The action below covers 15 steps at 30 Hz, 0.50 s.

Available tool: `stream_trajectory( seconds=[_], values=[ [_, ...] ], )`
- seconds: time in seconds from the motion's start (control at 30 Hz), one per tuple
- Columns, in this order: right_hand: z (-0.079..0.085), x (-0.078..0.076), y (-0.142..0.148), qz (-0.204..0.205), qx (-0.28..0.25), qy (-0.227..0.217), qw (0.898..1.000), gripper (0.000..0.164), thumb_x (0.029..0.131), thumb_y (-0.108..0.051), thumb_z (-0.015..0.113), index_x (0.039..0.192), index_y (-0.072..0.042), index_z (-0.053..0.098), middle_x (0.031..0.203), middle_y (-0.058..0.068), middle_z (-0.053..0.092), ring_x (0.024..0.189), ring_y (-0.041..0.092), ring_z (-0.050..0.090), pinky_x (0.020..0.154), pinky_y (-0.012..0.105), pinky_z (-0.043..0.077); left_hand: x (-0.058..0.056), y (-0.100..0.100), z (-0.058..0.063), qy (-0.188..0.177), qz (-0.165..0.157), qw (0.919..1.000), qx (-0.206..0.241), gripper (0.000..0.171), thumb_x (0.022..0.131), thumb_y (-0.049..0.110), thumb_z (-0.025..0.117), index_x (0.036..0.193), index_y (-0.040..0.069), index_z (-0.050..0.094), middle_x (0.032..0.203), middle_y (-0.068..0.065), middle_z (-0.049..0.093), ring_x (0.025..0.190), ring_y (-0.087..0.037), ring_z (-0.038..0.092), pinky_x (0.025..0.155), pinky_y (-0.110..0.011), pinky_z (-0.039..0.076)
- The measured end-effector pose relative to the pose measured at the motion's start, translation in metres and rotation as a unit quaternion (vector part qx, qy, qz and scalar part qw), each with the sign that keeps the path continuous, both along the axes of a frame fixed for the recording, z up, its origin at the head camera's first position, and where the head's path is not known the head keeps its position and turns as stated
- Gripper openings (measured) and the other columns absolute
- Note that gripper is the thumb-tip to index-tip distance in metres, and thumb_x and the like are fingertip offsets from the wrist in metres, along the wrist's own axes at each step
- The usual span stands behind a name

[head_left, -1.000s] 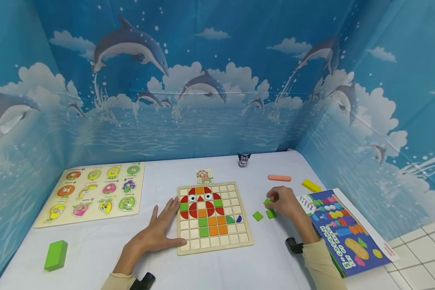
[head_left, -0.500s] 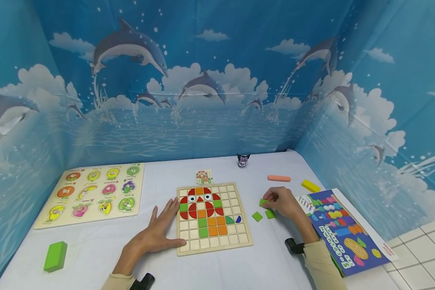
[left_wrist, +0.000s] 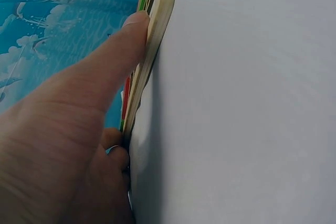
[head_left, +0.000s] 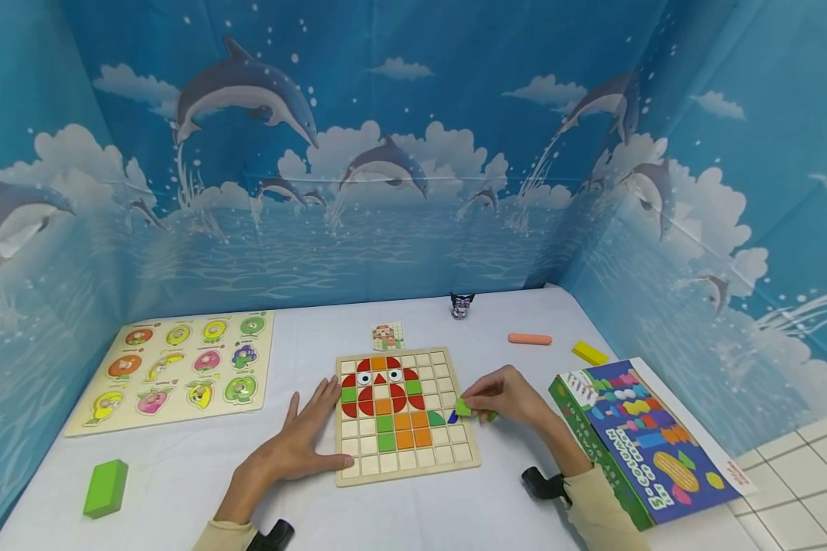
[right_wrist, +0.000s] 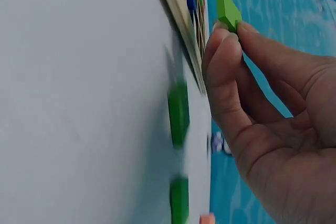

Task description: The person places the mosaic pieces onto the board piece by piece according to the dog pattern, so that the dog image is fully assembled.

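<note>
A square wooden grid board (head_left: 448,458) lies flat, partly filled with red, orange, green and white-eyed tiles. My left hand (head_left: 295,440) lies spread along its left side; in the left wrist view the thumb (left_wrist: 126,40) touches the board's edge (left_wrist: 165,9). Between thumb and fingertips, my right hand (head_left: 510,398) pinches a green square tile (right_wrist: 227,11) at the board's right edge. That tile is close beside a blue tile (head_left: 452,418) on the board. Two more green tiles (right_wrist: 178,114) lie on the table below the right hand, mostly hidden by it in the head view.
A small pattern card (head_left: 388,335) and a little figurine (head_left: 461,306) stand behind the board. To the left are a fruit puzzle board (head_left: 179,371) and a green block (head_left: 106,487). At right lie an orange stick (head_left: 530,339), a yellow block (head_left: 590,353) and a colourful box (head_left: 655,444).
My right hand has picked up a green tile and carried it left to the board's right edge. The left hand stays in place.
</note>
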State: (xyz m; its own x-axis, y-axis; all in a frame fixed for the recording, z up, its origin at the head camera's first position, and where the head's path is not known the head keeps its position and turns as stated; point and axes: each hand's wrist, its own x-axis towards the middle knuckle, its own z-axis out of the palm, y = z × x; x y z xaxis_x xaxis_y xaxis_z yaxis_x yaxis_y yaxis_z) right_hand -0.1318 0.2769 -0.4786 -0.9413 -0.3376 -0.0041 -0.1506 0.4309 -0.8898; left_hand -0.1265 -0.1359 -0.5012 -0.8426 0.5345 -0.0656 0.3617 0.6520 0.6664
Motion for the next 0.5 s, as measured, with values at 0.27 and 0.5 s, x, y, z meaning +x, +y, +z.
stream_trajectory(
  seconds=[0.27,0.5],
  values=[
    [0.001,0.02,-0.034,0.04,0.059,0.062,0.995,0.006,0.091,-0.002,0.085,0.097,-0.005,0.087,0.087,0.001,0.081,0.065,0.009,0.062,0.057,0.019,0.052,0.0,0.001,0.001,-0.007,0.003,1.0,-0.004,0.126,0.082,0.051,0.091,0.174,0.01,0.016,0.182,-0.008,0.008,0.168,-0.033,-0.003,0.13,-0.063,-0.017],
    [-0.001,0.024,-0.047,0.039,0.09,0.104,0.99,0.008,0.088,-0.001,0.088,0.09,-0.009,0.087,0.087,-0.005,0.08,0.079,0.006,0.063,0.068,0.021,0.055,-0.001,0.0,0.0,-0.006,0.004,1.0,-0.006,0.126,0.082,0.052,0.091,0.174,0.011,0.015,0.182,-0.008,0.008,0.168,-0.032,-0.003,0.13,-0.063,-0.017]
  ],
)
